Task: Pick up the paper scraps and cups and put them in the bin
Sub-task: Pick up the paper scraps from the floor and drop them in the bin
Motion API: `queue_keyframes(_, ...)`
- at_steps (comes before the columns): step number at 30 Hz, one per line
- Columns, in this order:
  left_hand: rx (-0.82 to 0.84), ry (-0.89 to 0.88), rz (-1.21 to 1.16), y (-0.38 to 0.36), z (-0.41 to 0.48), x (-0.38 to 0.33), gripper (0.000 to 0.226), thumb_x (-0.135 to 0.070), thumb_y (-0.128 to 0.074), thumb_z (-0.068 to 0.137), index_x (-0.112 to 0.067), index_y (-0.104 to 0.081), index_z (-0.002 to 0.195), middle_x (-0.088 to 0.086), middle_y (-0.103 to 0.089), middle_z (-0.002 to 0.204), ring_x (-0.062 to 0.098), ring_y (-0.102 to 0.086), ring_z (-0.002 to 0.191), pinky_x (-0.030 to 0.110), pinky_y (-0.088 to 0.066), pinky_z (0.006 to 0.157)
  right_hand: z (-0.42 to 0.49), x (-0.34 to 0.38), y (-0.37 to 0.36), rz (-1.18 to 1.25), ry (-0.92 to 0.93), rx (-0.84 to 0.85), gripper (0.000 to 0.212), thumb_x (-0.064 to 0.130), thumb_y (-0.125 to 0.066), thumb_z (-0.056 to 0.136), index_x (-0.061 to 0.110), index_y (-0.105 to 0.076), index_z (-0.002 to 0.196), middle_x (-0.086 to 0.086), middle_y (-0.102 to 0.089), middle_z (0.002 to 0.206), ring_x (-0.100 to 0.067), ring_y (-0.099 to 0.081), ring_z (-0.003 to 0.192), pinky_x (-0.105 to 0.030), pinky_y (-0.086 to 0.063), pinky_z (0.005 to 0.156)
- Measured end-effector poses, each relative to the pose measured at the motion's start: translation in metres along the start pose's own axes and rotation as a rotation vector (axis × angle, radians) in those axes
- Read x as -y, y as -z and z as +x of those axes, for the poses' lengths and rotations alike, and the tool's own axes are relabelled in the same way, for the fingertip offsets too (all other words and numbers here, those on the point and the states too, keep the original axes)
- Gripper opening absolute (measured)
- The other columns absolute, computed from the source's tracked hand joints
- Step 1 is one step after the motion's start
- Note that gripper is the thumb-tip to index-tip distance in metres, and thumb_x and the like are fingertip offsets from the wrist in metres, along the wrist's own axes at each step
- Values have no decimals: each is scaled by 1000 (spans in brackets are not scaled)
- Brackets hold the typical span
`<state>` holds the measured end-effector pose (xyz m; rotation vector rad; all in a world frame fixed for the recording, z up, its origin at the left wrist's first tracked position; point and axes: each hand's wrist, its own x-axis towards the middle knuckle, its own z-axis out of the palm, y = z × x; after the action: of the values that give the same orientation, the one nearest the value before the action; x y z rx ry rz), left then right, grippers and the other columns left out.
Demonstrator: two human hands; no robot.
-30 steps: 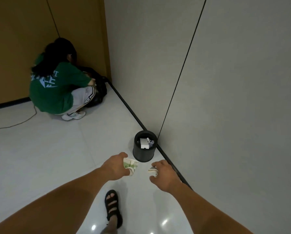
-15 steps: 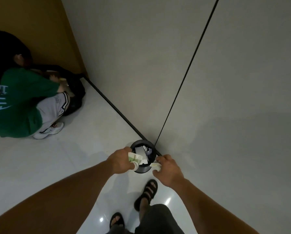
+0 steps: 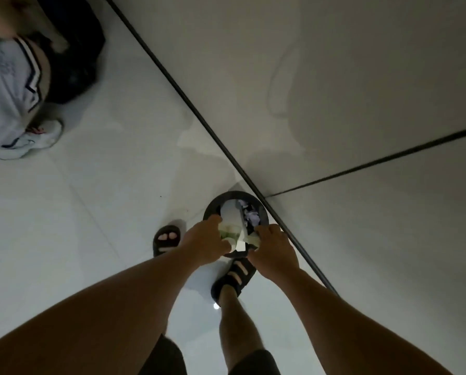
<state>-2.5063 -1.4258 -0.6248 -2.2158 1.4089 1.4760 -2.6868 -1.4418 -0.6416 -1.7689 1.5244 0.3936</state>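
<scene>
Item 1. Floor (image 3: 91, 212): pale glossy tiles, filling the left half of the view.
Item 2. Wall (image 3: 334, 90): grey panels with a dark seam, meeting the floor along a black skirting strip (image 3: 172, 82).
Item 3. Another person (image 3: 10, 85): crouched at the floor's far left corner, white striped shorts, white trainer, beside a black bag (image 3: 72, 63).
Item 4. Bin (image 3: 234, 193): black, round, standing on the floor at its wall edge, touching the skirting strip.
Item 5. My sandals: black; the left one (image 3: 167, 238) is just left of the bin, the right one (image 3: 233, 277) at its near side.
Item 6. My left hand (image 3: 203, 243): over the bin's near left rim, fingers curled round a green-and-white paper cup (image 3: 229, 231), held above the opening.
Item 7. My right hand (image 3: 274, 250): over the near right rim, clasping a crushed cup (image 3: 252, 240) of the same colours.
Item 8. White sheet (image 3: 232, 212): inside the bin.
Item 9. Crumpled paper scraps (image 3: 251, 213): inside the bin, toward the wall side.
</scene>
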Motion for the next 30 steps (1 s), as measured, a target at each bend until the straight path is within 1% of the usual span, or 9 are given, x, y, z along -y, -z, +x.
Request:
queue_keyframes(3,19,38,9,-30,69,22,64,-40,-66,79,-21,-39,134,6,-57,117,21,-55,94,33,-49,75,61,-18,-40,-70,-20,18,58,26,-63,86,22,-39,139,-4,-42,134,-22,-44,118,-31,-42,91)
queue_keyframes(5,42,67,27,-44,106,40,73,-43,-67,78,-23,-34,139,9,-52,124,27,-54,105,39,-50,85,92,-27,-65,-44,-72,15,62,25,-63,84,22,-37,141,-4,-40,137,-24,-43,120,-31,-42,90)
queue_keyframes(8,93,66,53,-55,133,60,94,-50,-67,77,-28,-13,151,11,-36,144,36,-40,127,50,-40,100,117,-31,-90,42,-115,-12,72,27,-67,83,23,-30,145,-1,-32,146,-24,-39,129,-34,-44,94)
queue_keyframes(11,141,34,110,-51,129,74,96,-53,-65,77,-26,-10,151,9,-27,151,39,-30,135,54,-32,107,110,-25,-101,113,-203,-15,80,31,-71,82,25,-26,148,2,-24,152,-23,-29,138,-42,-42,102)
queue_keyframes(15,159,-19,134,-18,103,76,87,-53,-61,78,-24,-20,148,7,-36,145,34,-36,131,47,-36,104,71,1,-93,209,-352,12,78,33,-66,84,26,-23,149,1,-24,154,-23,-27,140,-42,-40,105)
queue_keyframes(20,118,-195,229,52,56,42,74,-52,-63,77,-25,-34,139,4,-44,138,28,-41,125,40,-40,95,6,51,-48,317,-409,-85,71,32,-60,89,26,-25,150,1,-26,155,-21,-26,140,-42,-39,109)
queue_keyframes(22,118,-279,287,76,30,26,72,-52,-63,75,-25,-37,137,5,-46,136,28,-42,125,40,-43,97,-26,71,-34,368,-426,-125,71,34,-62,88,26,-26,149,1,-27,154,-20,-27,140,-41,-39,110)
queue_keyframes(26,167,-404,482,103,-30,-4,79,-53,-60,79,-26,-27,146,3,-36,147,28,-31,134,45,-38,105,-96,100,-12,504,-494,-216,74,40,-63,89,26,-25,151,1,-23,158,-21,-22,144,-38,-33,113)
queue_keyframes(30,246,-520,738,94,-100,-31,84,-54,-56,83,-27,-16,151,2,-21,156,27,-18,141,46,-31,110,-187,109,-11,586,-569,-298,75,44,-60,90,28,-22,152,0,-18,160,-22,-18,146,-38,-28,114)
